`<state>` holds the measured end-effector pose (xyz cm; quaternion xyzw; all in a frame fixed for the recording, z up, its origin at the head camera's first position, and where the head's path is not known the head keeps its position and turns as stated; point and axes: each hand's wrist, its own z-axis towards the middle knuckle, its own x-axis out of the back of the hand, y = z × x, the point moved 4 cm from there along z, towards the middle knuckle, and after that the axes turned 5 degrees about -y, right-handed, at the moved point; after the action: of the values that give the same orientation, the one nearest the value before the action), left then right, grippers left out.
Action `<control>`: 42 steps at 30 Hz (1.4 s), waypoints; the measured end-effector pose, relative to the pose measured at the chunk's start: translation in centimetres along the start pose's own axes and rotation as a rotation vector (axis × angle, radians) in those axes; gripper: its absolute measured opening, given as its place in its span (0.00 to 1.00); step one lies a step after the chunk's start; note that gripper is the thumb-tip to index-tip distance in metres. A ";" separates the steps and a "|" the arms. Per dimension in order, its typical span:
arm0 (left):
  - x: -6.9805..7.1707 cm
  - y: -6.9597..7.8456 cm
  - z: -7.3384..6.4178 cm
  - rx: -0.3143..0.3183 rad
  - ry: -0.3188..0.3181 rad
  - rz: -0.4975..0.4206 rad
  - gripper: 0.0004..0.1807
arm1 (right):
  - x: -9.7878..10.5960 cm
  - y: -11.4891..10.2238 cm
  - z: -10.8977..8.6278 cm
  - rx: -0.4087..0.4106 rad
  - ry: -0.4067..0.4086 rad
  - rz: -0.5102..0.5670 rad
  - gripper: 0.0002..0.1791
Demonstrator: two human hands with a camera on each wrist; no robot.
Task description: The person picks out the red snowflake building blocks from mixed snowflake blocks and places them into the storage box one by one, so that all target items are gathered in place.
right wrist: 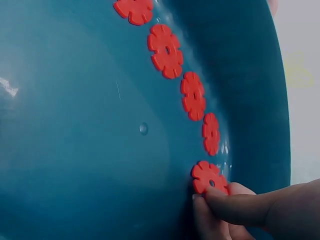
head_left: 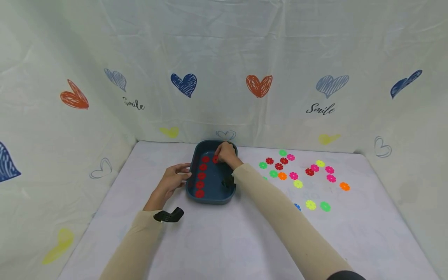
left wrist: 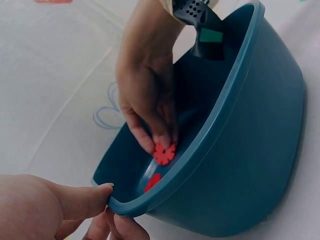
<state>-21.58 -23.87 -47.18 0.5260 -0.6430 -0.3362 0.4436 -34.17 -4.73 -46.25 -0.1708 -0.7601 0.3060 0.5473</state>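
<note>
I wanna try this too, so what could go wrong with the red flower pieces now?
The red piece pinched by the right hand might slip and land crooked. Those fingers could also bump the red row nearby. And if the left hand tugs the blue tub it holds, the row might slide.

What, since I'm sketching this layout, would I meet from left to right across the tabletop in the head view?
The person's bare left hand → deep-blue rectangular plastic tray → scattered flower-shaped discs in several bright colours → orange flower-shaped disc furthest right.
</note>
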 end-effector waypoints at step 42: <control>0.0 0.6 -0.5 -0.014 -0.053 0.059 0.30 | 7.0 1.9 -6.0 0.145 0.076 0.147 0.11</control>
<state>-21.33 -23.69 -46.49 0.4948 -0.6673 -0.3412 0.4397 -31.08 2.58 -41.11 -0.1973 -0.6999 0.3928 0.5629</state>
